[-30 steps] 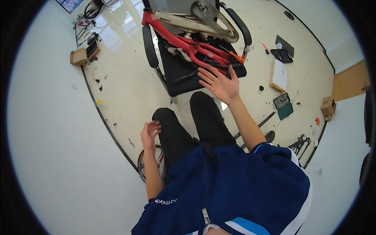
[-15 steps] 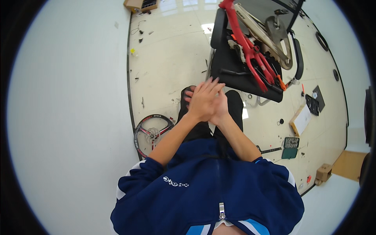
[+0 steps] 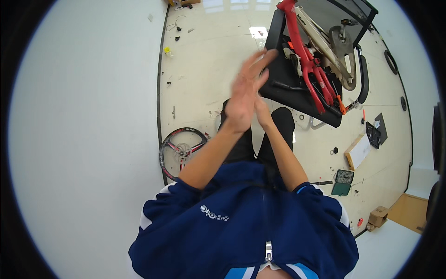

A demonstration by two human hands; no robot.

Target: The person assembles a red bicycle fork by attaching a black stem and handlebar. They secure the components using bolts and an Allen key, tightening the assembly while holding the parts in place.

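Note:
My left hand (image 3: 242, 95) is raised above my knees, its fingers stretched out and slightly blurred, with nothing held. Behind it and partly covered by it is my right hand (image 3: 261, 110); its fingers are mostly hidden, and the two hands overlap. Just beyond the fingertips stands a black chair (image 3: 283, 100). A red bicycle frame (image 3: 304, 53) lies across its seat, beside a beige bicycle frame part (image 3: 323, 44) with a crank (image 3: 344, 35). A black bar-shaped part (image 3: 285, 86) and an orange-handled tool (image 3: 341, 105) are also on the seat.
A three-spoke bicycle wheel (image 3: 179, 149) lies left, by the wall (image 3: 88, 139). On the floor to the right are an opened green case (image 3: 342, 188), a white board (image 3: 358, 151), a black tool case (image 3: 372, 135) and a cardboard box (image 3: 378, 216). Small parts are scattered about.
My left hand has moved forward and up, its fingers now reaching toward the chair. The right hand has become more hidden behind it. The view has shifted slightly.

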